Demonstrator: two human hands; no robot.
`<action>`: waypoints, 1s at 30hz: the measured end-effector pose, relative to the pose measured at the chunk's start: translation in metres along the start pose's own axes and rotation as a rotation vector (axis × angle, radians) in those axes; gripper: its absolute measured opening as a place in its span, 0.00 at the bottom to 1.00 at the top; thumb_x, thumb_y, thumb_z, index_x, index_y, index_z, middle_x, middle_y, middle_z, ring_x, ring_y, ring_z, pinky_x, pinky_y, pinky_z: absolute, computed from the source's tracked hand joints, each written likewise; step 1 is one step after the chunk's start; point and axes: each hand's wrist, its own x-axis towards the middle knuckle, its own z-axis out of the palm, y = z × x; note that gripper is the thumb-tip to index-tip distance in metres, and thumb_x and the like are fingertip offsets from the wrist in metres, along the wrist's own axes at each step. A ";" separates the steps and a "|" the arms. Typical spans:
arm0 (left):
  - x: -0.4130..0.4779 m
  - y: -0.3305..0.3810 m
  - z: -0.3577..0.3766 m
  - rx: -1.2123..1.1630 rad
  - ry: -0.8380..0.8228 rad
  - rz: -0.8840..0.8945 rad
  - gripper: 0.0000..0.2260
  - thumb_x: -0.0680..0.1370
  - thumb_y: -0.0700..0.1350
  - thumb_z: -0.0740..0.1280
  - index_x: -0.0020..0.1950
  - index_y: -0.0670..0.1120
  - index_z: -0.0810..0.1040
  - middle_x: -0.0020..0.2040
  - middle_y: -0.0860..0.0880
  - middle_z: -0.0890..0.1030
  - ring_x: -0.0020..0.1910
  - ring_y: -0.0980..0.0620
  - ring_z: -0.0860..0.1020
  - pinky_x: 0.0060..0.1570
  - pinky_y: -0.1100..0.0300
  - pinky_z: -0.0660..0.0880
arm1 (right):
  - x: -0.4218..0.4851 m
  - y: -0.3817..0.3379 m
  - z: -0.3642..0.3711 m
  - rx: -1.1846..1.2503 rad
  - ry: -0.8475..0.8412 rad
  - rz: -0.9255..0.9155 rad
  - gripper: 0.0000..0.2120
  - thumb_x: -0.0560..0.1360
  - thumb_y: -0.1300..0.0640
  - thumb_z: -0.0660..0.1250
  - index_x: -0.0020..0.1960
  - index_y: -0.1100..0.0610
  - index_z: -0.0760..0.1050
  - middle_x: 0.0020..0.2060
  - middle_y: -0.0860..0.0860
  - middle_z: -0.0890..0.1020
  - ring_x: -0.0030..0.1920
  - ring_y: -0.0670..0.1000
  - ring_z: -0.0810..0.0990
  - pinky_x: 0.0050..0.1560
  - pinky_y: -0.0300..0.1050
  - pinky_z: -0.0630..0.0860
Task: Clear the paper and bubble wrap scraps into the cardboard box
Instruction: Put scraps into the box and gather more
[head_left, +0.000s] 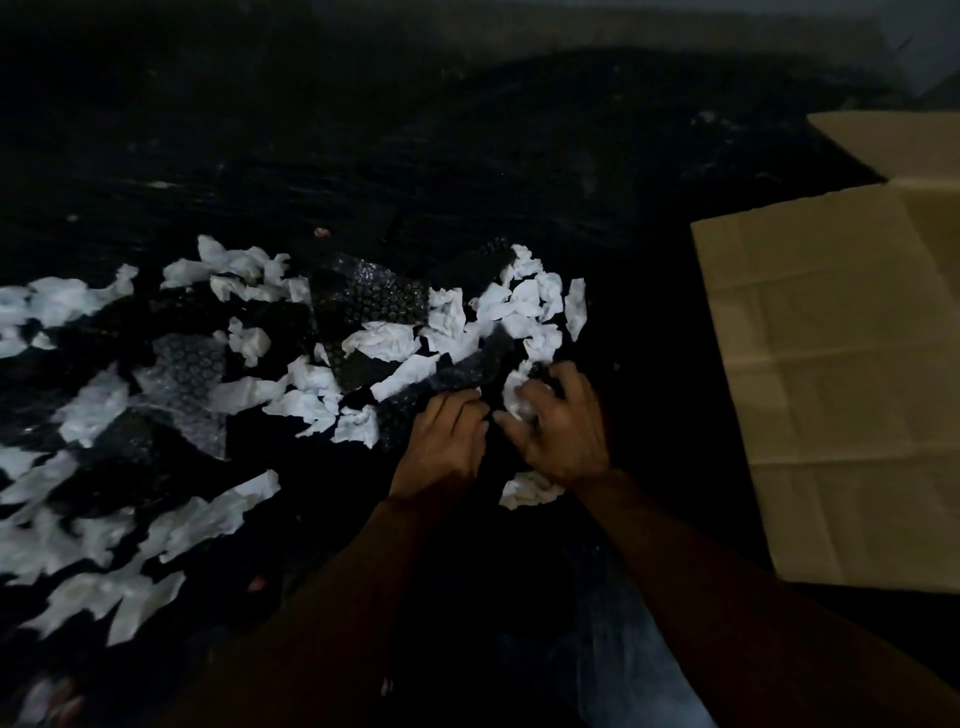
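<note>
The dark floor (467, 156) fills most of the view, dimly lit. At the right edge stands the cardboard box (841, 389), with its broad flap folded out flat towards the person and well apart from the litter. White paper scraps (384, 338) spread in a wide band from the left edge to the centre, torn and crumpled, some overlapping. Among them lie pieces of bubble wrap (374, 301) – one large dark sheet in the middle of the band, with paler pieces further left. None of this is in the box.

Both forearms reach in from the bottom. The right hand (558, 431) has its fingers curled over a crumpled scrap (519, 395) at the near right end of the band. The left hand (441, 436), just beside it, has its fingertips down on a dark strip of wrap; in this light it cannot be told whether it grips or only presses. One more small wad (527, 491) lies under the right wrist.
</note>
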 end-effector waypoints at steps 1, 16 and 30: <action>0.000 -0.001 -0.001 -0.006 -0.037 -0.041 0.09 0.80 0.41 0.59 0.52 0.38 0.77 0.53 0.39 0.77 0.52 0.40 0.75 0.54 0.46 0.72 | -0.002 0.002 0.000 -0.010 -0.003 0.004 0.14 0.70 0.47 0.69 0.48 0.57 0.77 0.51 0.60 0.75 0.44 0.60 0.76 0.42 0.49 0.76; 0.036 0.074 -0.048 -0.220 -0.043 -0.325 0.14 0.79 0.48 0.62 0.62 0.42 0.72 0.58 0.43 0.74 0.54 0.46 0.75 0.54 0.50 0.76 | -0.018 -0.001 -0.054 0.478 0.112 0.591 0.10 0.73 0.61 0.67 0.53 0.55 0.71 0.43 0.50 0.76 0.43 0.50 0.75 0.47 0.45 0.74; -0.046 0.065 -0.007 -0.032 -0.183 -0.260 0.18 0.68 0.34 0.64 0.57 0.40 0.75 0.59 0.36 0.73 0.55 0.35 0.73 0.57 0.41 0.73 | -0.109 0.012 -0.045 0.054 -0.032 0.267 0.18 0.69 0.56 0.58 0.51 0.59 0.81 0.59 0.59 0.79 0.58 0.61 0.77 0.62 0.39 0.65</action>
